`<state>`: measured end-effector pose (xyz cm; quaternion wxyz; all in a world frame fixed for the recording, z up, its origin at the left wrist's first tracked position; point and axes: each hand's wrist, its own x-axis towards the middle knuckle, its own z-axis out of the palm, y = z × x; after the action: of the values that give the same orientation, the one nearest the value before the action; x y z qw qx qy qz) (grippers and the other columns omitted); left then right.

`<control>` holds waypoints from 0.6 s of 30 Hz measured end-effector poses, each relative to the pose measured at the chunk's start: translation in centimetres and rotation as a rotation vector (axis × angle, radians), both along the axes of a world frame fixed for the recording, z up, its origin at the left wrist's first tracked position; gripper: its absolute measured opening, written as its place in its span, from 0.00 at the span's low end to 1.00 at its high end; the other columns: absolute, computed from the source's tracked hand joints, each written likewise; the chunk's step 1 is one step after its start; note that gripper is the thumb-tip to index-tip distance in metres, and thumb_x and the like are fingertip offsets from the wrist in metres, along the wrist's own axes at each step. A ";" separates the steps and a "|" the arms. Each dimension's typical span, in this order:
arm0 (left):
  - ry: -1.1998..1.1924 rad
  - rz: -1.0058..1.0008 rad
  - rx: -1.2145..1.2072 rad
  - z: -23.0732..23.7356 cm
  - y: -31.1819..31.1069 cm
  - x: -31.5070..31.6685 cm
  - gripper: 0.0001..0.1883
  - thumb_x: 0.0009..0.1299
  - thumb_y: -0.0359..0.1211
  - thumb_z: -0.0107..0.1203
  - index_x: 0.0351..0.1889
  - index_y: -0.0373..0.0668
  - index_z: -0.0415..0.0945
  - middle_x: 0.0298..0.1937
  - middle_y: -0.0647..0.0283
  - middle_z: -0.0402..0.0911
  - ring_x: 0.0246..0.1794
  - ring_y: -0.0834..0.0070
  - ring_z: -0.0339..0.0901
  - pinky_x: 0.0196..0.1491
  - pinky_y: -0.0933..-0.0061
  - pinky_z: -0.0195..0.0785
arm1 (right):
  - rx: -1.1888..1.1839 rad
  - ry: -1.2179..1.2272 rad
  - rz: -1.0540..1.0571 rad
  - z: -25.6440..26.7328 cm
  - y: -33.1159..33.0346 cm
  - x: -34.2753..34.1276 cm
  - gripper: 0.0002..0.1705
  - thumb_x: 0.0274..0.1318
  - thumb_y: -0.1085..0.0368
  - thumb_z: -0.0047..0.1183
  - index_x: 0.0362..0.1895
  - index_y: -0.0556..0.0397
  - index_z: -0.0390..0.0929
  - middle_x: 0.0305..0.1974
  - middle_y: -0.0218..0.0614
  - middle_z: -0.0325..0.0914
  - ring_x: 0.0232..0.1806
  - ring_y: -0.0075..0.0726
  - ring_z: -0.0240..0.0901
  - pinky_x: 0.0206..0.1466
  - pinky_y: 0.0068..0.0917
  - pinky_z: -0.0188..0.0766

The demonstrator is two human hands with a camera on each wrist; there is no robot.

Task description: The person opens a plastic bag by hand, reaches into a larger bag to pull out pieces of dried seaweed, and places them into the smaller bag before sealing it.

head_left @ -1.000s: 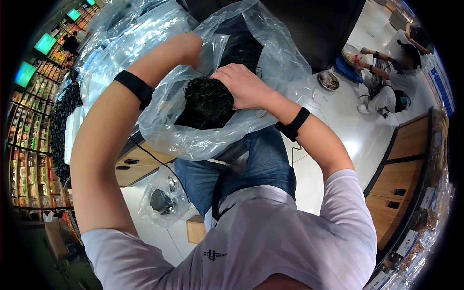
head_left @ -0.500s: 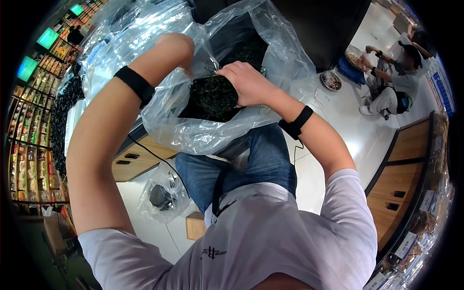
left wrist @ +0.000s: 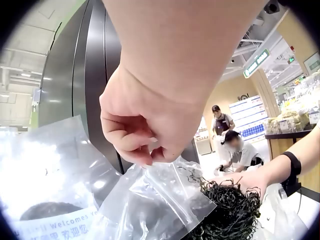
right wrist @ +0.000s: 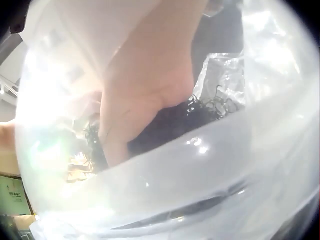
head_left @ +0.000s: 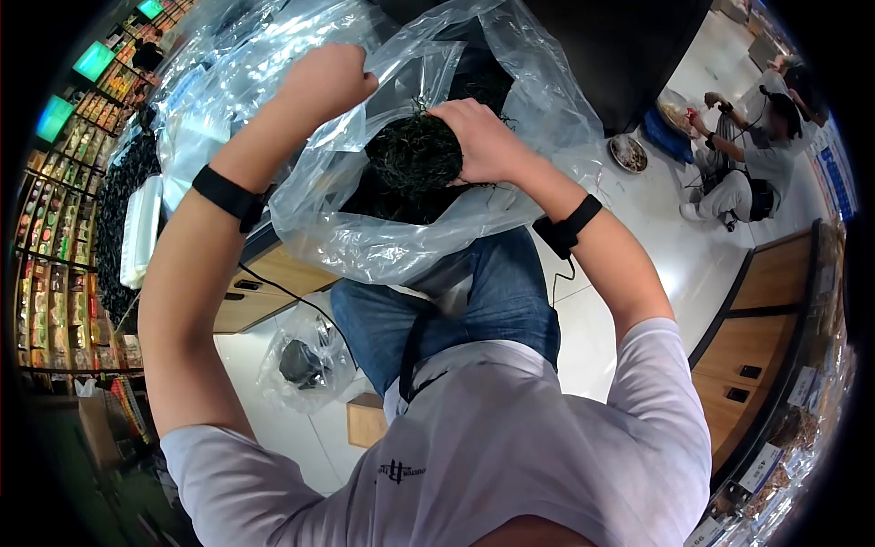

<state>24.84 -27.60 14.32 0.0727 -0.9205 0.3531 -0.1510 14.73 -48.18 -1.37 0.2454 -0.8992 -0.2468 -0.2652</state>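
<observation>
A large clear plastic bag (head_left: 365, 251) with dark, stringy dried seaweed inside lies open in front of me. My right hand (head_left: 490, 141) grips a round clump of the seaweed (head_left: 415, 157) at the bag's mouth. Thin strands stick out around the fingers. Raised to the left of the clump is my left hand (head_left: 328, 77), its fingers curled. In the left wrist view this hand (left wrist: 142, 122) pinches the top edge of a small clear plastic bag (left wrist: 150, 205), which hangs next to the seaweed. The right wrist view looks through hazy plastic at the right hand (right wrist: 135, 107).
Clear plastic packages (head_left: 264, 55) cover the counter at upper left, beside a white tray (head_left: 141, 232). A tall dark cabinet (head_left: 629, 55) stands ahead. To the right, a person (head_left: 761, 155) crouches by a bowl (head_left: 627, 153) on the floor. A small wooden box (head_left: 366, 421) is below.
My left hand has moved up and away from the clump, toward the upper left. The right hand has shifted a little to the right and up with the seaweed.
</observation>
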 end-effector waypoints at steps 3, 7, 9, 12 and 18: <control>0.080 0.001 0.076 -0.8 0.2 -0.5 0.20 0.67 0.44 0.57 0.37 0.33 0.84 0.41 0.45 0.86 0.43 0.47 0.84 0.50 0.52 0.78 | -0.013 0.012 -0.006 0.1 0.2 -0.2 0.60 0.23 0.54 0.81 0.67 0.50 0.68 0.58 0.42 0.73 0.61 0.54 0.68 0.66 0.45 0.65; 0.170 -0.006 0.127 -3.2 0.3 0.6 0.21 0.67 0.44 0.56 0.36 0.32 0.84 0.40 0.42 0.85 0.44 0.47 0.84 0.52 0.52 0.78 | -0.016 -0.014 0.007 0.1 0.1 -0.3 0.64 0.22 0.54 0.82 0.71 0.51 0.64 0.59 0.43 0.73 0.61 0.55 0.67 0.66 0.45 0.65; 0.097 -0.074 -0.009 -4.1 0.7 1.0 0.19 0.65 0.42 0.55 0.29 0.33 0.84 0.32 0.41 0.84 0.37 0.44 0.83 0.48 0.50 0.77 | 0.031 -0.017 -0.010 0.3 -0.3 -0.4 0.68 0.23 0.54 0.82 0.74 0.51 0.60 0.60 0.45 0.72 0.61 0.56 0.67 0.66 0.46 0.65; 0.119 -0.042 -0.061 -4.6 1.2 1.4 0.19 0.65 0.42 0.55 0.29 0.33 0.84 0.32 0.41 0.84 0.38 0.44 0.83 0.48 0.50 0.77 | 0.094 -0.061 0.076 1.3 -2.0 -0.9 0.70 0.23 0.53 0.82 0.76 0.50 0.59 0.62 0.46 0.71 0.62 0.58 0.67 0.67 0.46 0.64; 0.184 -0.001 -0.053 -5.1 1.3 1.1 0.21 0.66 0.44 0.56 0.33 0.32 0.84 0.38 0.41 0.85 0.42 0.46 0.83 0.51 0.52 0.77 | 0.463 0.087 0.189 3.5 -5.0 -2.9 0.69 0.25 0.59 0.85 0.76 0.52 0.59 0.70 0.38 0.67 0.71 0.38 0.64 0.74 0.35 0.59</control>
<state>25.92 -26.29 9.23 0.0156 -0.9318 0.3548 -0.0750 11.87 -53.18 2.11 0.4788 -0.8025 -0.2517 -0.2517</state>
